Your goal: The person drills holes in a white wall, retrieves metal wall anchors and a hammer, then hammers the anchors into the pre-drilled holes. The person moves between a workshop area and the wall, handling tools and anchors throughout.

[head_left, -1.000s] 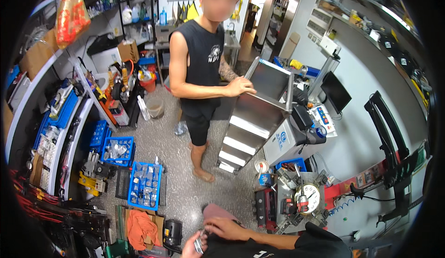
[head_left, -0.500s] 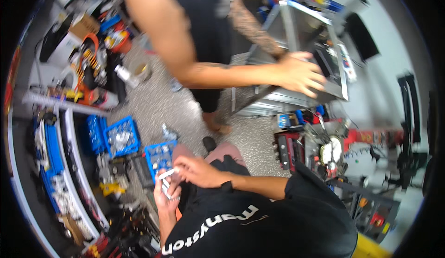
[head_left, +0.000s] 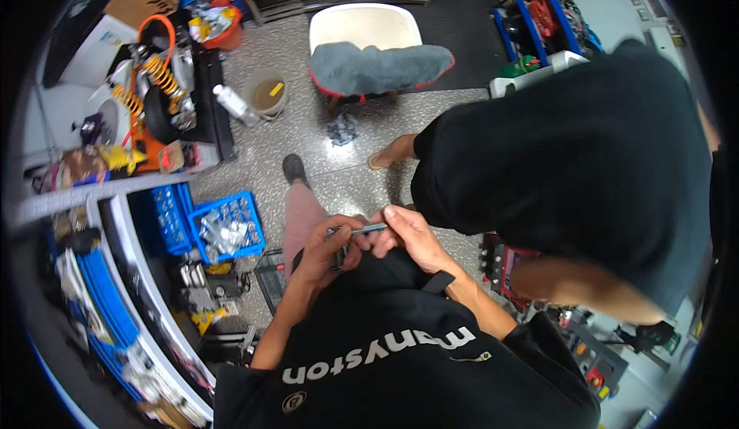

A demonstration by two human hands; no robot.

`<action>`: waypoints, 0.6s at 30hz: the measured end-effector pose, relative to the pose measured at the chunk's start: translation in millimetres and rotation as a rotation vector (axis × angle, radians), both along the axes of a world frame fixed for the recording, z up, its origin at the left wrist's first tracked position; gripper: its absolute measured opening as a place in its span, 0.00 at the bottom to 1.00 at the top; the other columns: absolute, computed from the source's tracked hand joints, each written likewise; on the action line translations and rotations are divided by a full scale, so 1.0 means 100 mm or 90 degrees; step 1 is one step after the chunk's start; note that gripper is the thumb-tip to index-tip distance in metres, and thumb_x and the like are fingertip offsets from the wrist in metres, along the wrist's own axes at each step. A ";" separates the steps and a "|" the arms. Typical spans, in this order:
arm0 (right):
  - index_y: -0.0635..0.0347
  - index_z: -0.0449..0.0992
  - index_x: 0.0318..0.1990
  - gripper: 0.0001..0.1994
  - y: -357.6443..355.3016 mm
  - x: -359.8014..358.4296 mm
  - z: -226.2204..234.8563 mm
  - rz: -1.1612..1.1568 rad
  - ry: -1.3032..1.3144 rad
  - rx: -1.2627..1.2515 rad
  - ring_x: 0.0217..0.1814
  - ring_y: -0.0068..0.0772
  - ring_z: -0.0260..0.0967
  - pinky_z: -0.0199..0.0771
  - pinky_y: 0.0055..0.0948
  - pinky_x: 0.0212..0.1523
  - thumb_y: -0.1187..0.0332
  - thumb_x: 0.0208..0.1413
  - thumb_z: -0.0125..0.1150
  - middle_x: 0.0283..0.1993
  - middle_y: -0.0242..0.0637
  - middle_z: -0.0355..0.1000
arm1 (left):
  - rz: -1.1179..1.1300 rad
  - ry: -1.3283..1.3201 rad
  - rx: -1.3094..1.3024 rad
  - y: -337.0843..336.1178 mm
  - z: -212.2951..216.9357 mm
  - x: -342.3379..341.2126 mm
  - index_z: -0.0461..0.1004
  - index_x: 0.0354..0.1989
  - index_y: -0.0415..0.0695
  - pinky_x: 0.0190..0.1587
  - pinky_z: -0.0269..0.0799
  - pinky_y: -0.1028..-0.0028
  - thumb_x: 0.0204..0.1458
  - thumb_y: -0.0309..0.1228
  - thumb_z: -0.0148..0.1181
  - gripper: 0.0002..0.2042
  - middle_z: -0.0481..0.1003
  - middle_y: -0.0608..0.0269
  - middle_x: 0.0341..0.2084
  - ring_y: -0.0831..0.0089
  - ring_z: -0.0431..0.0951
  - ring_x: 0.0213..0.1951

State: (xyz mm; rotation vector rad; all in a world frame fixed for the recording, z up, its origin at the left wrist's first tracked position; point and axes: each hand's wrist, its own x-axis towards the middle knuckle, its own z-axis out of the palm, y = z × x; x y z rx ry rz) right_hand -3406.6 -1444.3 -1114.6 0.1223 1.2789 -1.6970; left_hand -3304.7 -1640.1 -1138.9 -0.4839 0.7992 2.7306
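Silvery metal makes the slim bar point(head_left: 368, 229), which is found to the right of the blue crate point(head_left: 239, 254), above the lap of the person. The left hand point(head_left: 322, 248) is closed around one end of this bar, and a small dark metal piece point(head_left: 339, 256) shows below the bar, at the same fingers. The right hand point(head_left: 416, 236), farther to the right of the crate, has its thumb and fingers at the other end of the bar; I cannot tell if they pinch it or only touch it. The bar lies almost level between the two hands.

Beyond the crate, a little to its right, there are a white bottle point(head_left: 232, 104) and a bucket point(head_left: 269, 112), side by side. Farther beyond, more to the right of the crate, is a white chair point(head_left: 363, 21) with a grey plush cover point(head_left: 377, 67). Well to the right of the crate, another person point(head_left: 554, 144) in black clothes leans over
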 end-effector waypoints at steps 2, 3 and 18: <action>0.65 0.75 0.48 0.20 -0.38 -0.01 0.17 -0.071 -0.025 -0.010 0.29 0.29 0.79 0.80 0.27 0.34 0.54 0.77 0.48 0.34 0.40 0.79 | -0.061 -0.059 -0.022 -0.48 0.02 -0.15 0.74 0.51 0.37 0.23 0.67 0.72 0.69 0.38 0.57 0.15 0.80 0.49 0.32 0.73 0.72 0.20; 0.64 0.75 0.48 0.19 -0.44 -0.10 0.17 -0.054 0.005 -0.035 0.28 0.29 0.79 0.80 0.27 0.33 0.54 0.77 0.48 0.33 0.39 0.78 | -0.093 -0.083 0.006 -0.66 0.04 -0.30 0.75 0.52 0.36 0.23 0.67 0.72 0.70 0.34 0.56 0.13 0.80 0.47 0.32 0.73 0.73 0.21; 0.59 0.75 0.43 0.14 -0.69 -1.35 0.13 -0.547 -0.120 0.038 0.30 0.19 0.70 0.70 0.20 0.32 0.59 0.77 0.50 0.36 0.30 0.76 | -0.722 0.041 -0.333 -0.58 0.60 -3.01 0.83 0.47 0.37 0.25 0.64 0.80 0.62 0.25 0.65 0.08 0.82 0.65 0.29 0.84 0.70 0.22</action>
